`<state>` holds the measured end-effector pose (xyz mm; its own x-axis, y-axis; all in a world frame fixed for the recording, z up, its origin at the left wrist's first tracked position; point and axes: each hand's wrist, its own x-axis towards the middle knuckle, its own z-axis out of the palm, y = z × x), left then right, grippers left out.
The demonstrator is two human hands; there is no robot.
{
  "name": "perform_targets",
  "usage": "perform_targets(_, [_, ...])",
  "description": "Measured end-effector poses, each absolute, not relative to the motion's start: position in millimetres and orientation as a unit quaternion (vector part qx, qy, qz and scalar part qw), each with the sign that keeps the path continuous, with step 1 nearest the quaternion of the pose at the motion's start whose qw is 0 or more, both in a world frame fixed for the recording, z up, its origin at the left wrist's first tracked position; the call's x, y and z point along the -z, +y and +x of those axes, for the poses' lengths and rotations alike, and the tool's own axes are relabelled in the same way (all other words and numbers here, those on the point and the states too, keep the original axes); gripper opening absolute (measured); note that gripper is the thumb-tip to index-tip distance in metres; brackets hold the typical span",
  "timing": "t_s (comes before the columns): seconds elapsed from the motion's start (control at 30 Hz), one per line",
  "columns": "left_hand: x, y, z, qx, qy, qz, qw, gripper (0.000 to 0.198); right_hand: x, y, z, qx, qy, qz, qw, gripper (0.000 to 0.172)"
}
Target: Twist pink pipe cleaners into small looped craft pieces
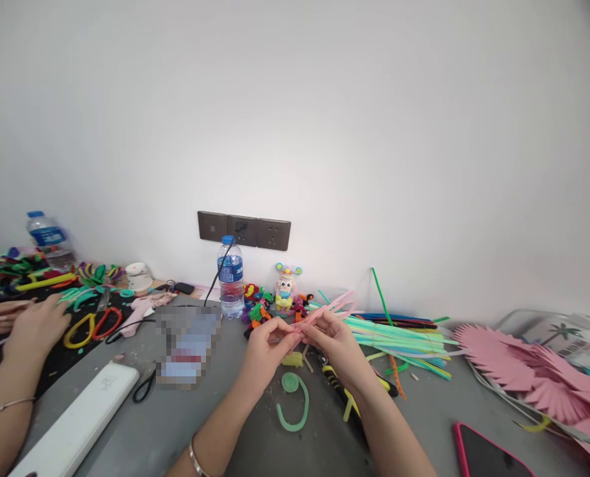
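Starting from the far left, a co-worker's hand (39, 328) is busy by the yellow-and-red-handled scissors (93, 326), well apart from mine. Next along come a pale pink glue gun (136, 317), or what looks like one, and a water bottle (231, 278) near the wall.

Then there's me, out over the grey table (160, 430). My left hand (269, 351) has thumb and fingertips closed in a light pinch on the near end of some pink pipe cleaners (339, 305). A pale green pipe-cleaner coil (291, 382) lies on the table just below. My right hand (339, 346) is pinched up too, right beside the left, on the same pink stems, whose free ends fan out up and to the right. Can't tell exactly how many I've got.

My take: even up the ends first, hold the two pinches close, and let the fingertips do the work, because fuzzy stems probably kink if you squeeze hard. I'd also watch those loose tips near the pastel pipe-cleaner bundle (399, 338), since they could snag. Black-and-yellow pliers (333, 381) sit under my right forearm, then pleated pink paper (538, 377) at far right.
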<state>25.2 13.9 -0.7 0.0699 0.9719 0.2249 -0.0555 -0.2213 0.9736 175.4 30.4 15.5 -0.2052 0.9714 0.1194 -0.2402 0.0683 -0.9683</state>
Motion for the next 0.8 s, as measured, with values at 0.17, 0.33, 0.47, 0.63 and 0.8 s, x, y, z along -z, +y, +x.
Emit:
perform_targets(0.17, [-6.8, 12.8, 23.9, -0.555, 0.404, 0.531, 0.497, 0.027, -19.0, 28.6, 175.8, -0.607, -0.49, -0.354, 0.515, 0.032])
perform_targets(0.33, [-7.1, 14.6, 22.1, -0.561, 0.398, 0.514, 0.513, 0.026, -22.7, 26.1, 176.5, -0.63, -0.468, -0.348, 0.513, 0.029])
perform_targets(0.47, [-4.9, 15.0, 22.2, -0.562, 0.395, 0.503, 0.525, 0.026, -22.1, 26.2, 177.6, -0.622, -0.474, -0.355, 0.512, 0.03])
perform_targets(0.63, [-8.1, 11.0, 25.0, -0.561, 0.379, 0.41, 0.611, 0.026, -19.2, 27.7, 176.6, -0.595, -0.496, -0.35, 0.527, 0.032])
perform_targets(0.8, [-7.0, 10.6, 30.2, -0.592, 0.29, 0.268, 0.702, 0.027, -23.2, 25.7, 170.2, -0.509, -0.561, -0.325, 0.566, 0.03])
